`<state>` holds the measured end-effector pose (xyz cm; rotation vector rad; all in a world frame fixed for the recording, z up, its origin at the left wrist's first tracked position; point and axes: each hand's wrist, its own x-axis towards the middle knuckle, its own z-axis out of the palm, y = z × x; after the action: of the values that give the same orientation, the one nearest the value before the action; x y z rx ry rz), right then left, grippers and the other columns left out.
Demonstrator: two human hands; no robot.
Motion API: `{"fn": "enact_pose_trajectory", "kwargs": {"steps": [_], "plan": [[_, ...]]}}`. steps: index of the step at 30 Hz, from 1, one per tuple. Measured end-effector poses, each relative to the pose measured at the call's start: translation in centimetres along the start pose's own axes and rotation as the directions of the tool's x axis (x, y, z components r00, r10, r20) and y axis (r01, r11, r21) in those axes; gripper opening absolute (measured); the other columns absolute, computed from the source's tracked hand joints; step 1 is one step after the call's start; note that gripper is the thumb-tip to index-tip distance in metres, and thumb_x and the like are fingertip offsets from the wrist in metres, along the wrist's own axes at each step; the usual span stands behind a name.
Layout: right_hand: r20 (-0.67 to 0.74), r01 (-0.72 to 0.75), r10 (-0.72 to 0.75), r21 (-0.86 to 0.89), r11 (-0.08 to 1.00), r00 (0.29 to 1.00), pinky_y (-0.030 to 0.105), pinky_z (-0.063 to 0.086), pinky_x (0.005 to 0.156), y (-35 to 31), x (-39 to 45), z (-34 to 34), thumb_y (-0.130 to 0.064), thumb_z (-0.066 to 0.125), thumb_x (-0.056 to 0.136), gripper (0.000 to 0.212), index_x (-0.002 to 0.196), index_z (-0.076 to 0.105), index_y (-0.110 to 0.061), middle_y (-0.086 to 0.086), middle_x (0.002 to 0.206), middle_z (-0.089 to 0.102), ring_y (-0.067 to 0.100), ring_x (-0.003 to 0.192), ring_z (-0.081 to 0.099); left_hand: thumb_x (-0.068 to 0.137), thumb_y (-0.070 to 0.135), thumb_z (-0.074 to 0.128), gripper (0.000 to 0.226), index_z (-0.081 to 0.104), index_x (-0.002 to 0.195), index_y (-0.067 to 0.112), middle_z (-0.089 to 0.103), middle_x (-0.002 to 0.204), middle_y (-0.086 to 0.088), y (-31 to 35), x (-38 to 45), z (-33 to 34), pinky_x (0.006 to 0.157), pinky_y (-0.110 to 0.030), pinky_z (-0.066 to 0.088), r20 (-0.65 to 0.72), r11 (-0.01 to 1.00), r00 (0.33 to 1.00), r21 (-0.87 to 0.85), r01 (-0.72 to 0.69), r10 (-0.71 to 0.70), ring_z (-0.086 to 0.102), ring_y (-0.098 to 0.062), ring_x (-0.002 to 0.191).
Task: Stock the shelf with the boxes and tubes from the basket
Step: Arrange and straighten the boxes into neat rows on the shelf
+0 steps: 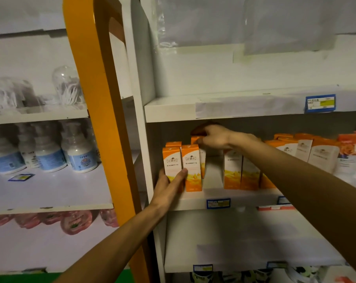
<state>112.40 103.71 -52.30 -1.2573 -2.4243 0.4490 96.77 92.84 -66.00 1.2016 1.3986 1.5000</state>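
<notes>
Boxes — both hands grip.

1 view only: head camera, wide-angle, bent lines at frame edges. Faces forward, tilted slightly down, at white shelf close in front, within arm's reach. Both forearms enter from bottom: left hand low centre, right hand above it. Orange post splits frame; neighbouring unit at left seen obliquely, somewhat blurred. Lower shelves cut off at bottom, possibly 2 more levels.
</notes>
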Motion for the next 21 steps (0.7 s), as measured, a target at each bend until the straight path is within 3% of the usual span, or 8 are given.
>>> {"fn": "enact_pose_trajectory", "kwargs": {"steps": [3, 8, 11, 14, 17, 21], "plan": [[0.059, -0.038, 0.033, 0.084, 0.996, 0.998, 0.039, 0.045, 0.108, -0.3, 0.4, 0.3, -0.025, 0.062, 0.097, 0.034, 0.129, 0.063, -0.016, 0.002, 0.129, 0.064, 0.02, 0.121, 0.058, 0.095, 0.039, 0.059, 0.054, 0.035, 0.141, 0.025, 0.063, 0.121, 0.008, -0.3, 0.1, -0.2, 0.074, -0.016, 0.048, 0.012, 1.0, 1.0, 0.028, -0.008, 0.007, 0.061, 0.001, 0.093], [0.073, -0.061, 0.054, 0.098, 0.993, 0.996, 0.045, 0.047, 0.103, -1.0, -0.2, 0.1, -0.02, 0.049, 0.099, 0.03, 0.116, 0.068, -0.004, 0.014, 0.116, 0.069, 0.031, 0.112, 0.062, 0.097, 0.037, 0.057, 0.056, 0.031, 0.145, 0.023, 0.06, 0.109, 0.015, -0.3, 0.2, 0.0, 0.064, -0.016, 0.052, 0.023, 0.999, 1.0, 0.039, -0.012, 0.011, 0.063, -0.001, 0.089], [0.065, -0.048, 0.042, 0.088, 0.995, 0.997, 0.048, 0.044, 0.105, -1.5, -1.1, -0.3, -0.032, 0.039, 0.104, 0.041, 0.122, 0.063, -0.004, 0.016, 0.119, 0.067, 0.032, 0.114, 0.06, 0.098, 0.036, 0.057, 0.057, 0.03, 0.146, 0.022, 0.061, 0.112, 0.011, -0.5, 0.4, -0.1, 0.064, -0.017, 0.054, 0.027, 0.999, 1.0, 0.039, -0.006, 0.005, 0.065, -0.003, 0.091], [0.103, 0.0, -0.001, 0.005, 1.0, 0.995, 0.042, 0.045, 0.104, -1.5, -1.8, -0.7, -0.051, 0.053, 0.095, 0.044, 0.121, 0.065, -0.018, 0.001, 0.121, 0.068, 0.022, 0.116, 0.06, 0.098, 0.035, 0.057, 0.053, 0.031, 0.143, 0.022, 0.061, 0.114, 0.009, -0.4, 0.2, 0.0, 0.063, -0.017, 0.055, 0.023, 0.998, 1.0, 0.057, -0.008, 0.006, 0.065, -0.002, 0.09], [0.09, 0.035, -0.02, -0.171, 0.985, 0.996, 0.035, 0.047, 0.103, -1.6, -2.1, -0.7, -0.051, 0.072, 0.083, 0.076, 0.146, 0.047, -0.016, 0.002, 0.141, 0.057, 0.022, 0.125, 0.056, 0.097, 0.036, 0.057, 0.052, 0.033, 0.141, 0.023, 0.062, 0.12, 0.007, -0.4, 0.2, 0.1, 0.066, -0.017, 0.054, 0.017, 0.996, 1.0, 0.086, -0.006, 0.004, 0.065, -0.003, 0.092], [0.096, 0.07, -0.054, -0.174, 0.982, 0.994, 0.033, 0.053, 0.096, -1.5, -2.2, -0.2, -0.045, 0.077, 0.081, 0.068, 0.138, 0.054, -0.015, 0.001, 0.129, 0.066, 0.018, 0.11, 0.063, 0.096, 0.04, 0.059, 0.054, 0.035, 0.14, 0.022, 0.06, 0.129, 0.001, -0.6, 0.5, -0.2, 0.07, -0.017, 0.056, 0.012, 0.991, 1.0, 0.133, -0.005, 0.004, 0.066, -0.006, 0.098]]}}
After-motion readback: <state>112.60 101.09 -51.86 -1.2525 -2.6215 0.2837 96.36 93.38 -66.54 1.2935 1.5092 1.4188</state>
